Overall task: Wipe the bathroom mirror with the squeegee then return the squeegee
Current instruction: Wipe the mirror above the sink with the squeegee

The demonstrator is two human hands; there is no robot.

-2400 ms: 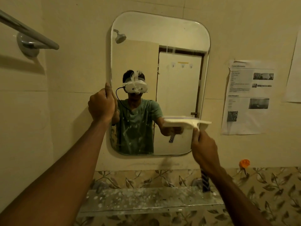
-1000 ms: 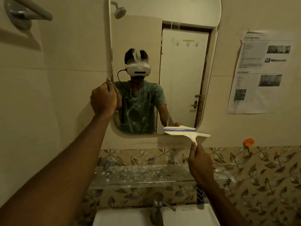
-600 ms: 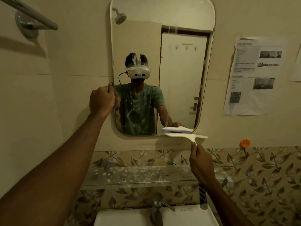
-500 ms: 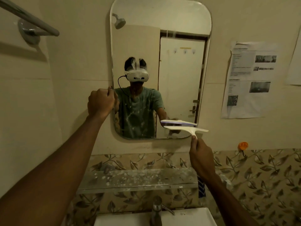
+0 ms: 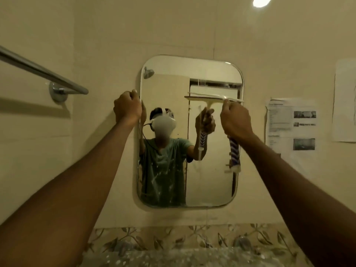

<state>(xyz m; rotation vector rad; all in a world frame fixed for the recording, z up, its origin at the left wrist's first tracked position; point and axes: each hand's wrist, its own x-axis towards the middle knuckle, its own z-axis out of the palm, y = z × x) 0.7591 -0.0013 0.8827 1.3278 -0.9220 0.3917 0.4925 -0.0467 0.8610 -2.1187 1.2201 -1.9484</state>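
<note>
1. You are stretching both arms up and forward toward the mirror [image 5: 212, 180]; both bare forearms are rising from the lower corners of the view.
2. Your left hand [image 5: 128, 107] is curling its fingers round the mirror's left edge, just below the upper left corner; the back of the hand is facing you.
3. Your right hand [image 5: 236, 120] is closing in a fist round the squeegee [image 5: 233, 148]; the striped handle is sticking out below the fist, and its pale end is lying over the mirror's right edge.
4. The squeegee's blade is lying roughly level just above your right hand, near the mirror's upper right corner; its right tip is reaching the right edge; whether the rubber is touching the glass cannot be told.
5. The glass is showing white streaks and spatter down its left half; its right half is looking cleaner, with a faint trail running down under the blade.
6. Below the mirror's bottom edge a band of leaf-patterned tiles [image 5: 173, 237] is running across the wall; under it a speckled shelf [image 5: 173, 257] is showing, blurred, at the bottom of the view.
7. A towel rail [image 5: 44, 73] is jutting from the wall left of the mirror, apart from your left hand; printed sheets [image 5: 290, 124] are hanging right of the mirror, near your right hand; plain wall is lying above the top edge.
</note>
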